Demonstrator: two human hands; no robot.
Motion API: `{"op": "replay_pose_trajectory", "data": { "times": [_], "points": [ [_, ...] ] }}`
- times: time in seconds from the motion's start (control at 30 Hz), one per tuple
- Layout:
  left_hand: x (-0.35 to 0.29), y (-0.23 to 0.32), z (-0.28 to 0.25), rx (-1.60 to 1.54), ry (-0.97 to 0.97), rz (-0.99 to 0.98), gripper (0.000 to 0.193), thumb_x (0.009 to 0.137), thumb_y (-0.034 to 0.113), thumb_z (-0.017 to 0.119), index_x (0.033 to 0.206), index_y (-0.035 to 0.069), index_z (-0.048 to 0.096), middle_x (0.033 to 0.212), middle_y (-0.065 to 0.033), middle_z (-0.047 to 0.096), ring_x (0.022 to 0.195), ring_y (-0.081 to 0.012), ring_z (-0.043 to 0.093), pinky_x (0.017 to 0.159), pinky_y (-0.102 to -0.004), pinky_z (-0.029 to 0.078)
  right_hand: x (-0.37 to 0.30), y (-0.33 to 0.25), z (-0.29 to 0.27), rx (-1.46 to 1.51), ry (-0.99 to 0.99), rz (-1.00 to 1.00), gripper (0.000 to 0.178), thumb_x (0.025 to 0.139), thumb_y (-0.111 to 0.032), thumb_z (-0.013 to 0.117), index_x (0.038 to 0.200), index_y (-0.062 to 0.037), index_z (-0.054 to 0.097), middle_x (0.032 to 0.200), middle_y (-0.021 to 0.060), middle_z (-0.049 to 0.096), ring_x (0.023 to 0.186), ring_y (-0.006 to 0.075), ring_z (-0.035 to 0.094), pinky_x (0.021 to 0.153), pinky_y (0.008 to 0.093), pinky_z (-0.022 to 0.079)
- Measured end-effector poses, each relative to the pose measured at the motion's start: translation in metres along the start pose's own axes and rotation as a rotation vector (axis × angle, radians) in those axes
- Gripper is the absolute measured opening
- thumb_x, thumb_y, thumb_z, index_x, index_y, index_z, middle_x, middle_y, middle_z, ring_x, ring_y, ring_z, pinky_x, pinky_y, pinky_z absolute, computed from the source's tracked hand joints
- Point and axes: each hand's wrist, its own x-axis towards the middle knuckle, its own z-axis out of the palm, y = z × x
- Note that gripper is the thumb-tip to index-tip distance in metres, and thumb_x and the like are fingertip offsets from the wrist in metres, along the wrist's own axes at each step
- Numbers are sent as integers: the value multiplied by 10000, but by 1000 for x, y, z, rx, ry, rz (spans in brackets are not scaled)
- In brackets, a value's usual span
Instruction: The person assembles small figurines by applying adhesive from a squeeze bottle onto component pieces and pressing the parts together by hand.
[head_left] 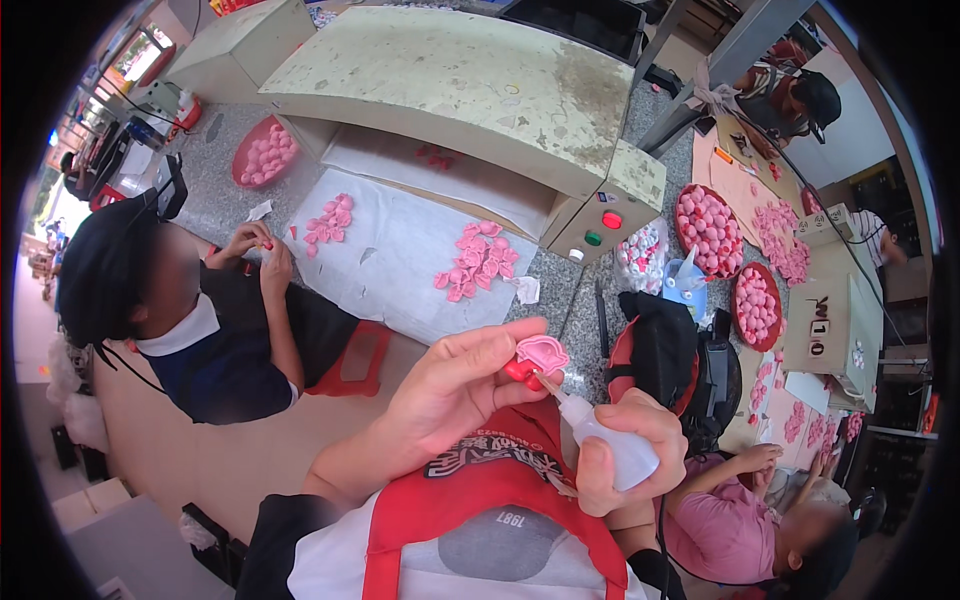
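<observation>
Head view — left hand (450,385) pinches a rounded pink-and-red piece (541,354); right hand (648,425) clamps a translucent white squeeze bottle (622,456), nozzle (552,387) beside it.

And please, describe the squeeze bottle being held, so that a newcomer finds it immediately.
From the large cream metal machine at the top, look down to the red cloth apron. Above its right side, the wearer's right hand grips a white plastic squeeze bottle, its thin tip pointing at a small pink-and-red piece. Unlike the white bottles in the blue tray, this one is held.
</observation>
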Motion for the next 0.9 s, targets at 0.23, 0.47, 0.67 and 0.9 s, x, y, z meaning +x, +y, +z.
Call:
{"op": "replay_pose_trajectory", "data": {
  "times": [0.23,0.47,0.67,0.9],
  "points": [
    [1,-1,0,4,-5,-8,386,884,168,482,1198,-49,424,1064,-166,557,976,-248,564,880,-341,447,-2,0,-2,-6,1,-3,322,595,-4,620,896,2,507,652,67,575,456,161,519,428,240,403],
    [2,-1,-1,5,2,-15,377,883,163,482,1193,-46,432,1056,-167,561,972,-251,566,878,-344,449,1,1,-1,-5,16,-13,312,597,-3,618,890,5,511,649,72,575,454,159,514,424,240,397],
    [4,-2,-2,8,-1,-14,379,882,158,482,1196,-47,430,1058,-167,561,973,-251,566,872,-340,452,0,2,-3,5,9,5,318,599,-5,619,898,4,510,659,75,579,452,160,516,425,239,398],
    [3,-1,-7,15,-8,-14,369,875,142,494,1189,-46,442,1062,-167,562,981,-246,564,863,-335,457,5,1,1,0,21,9,298,584,-4,620,871,1,537,632,70,580,446,161,516,423,233,395]
  ]
}}
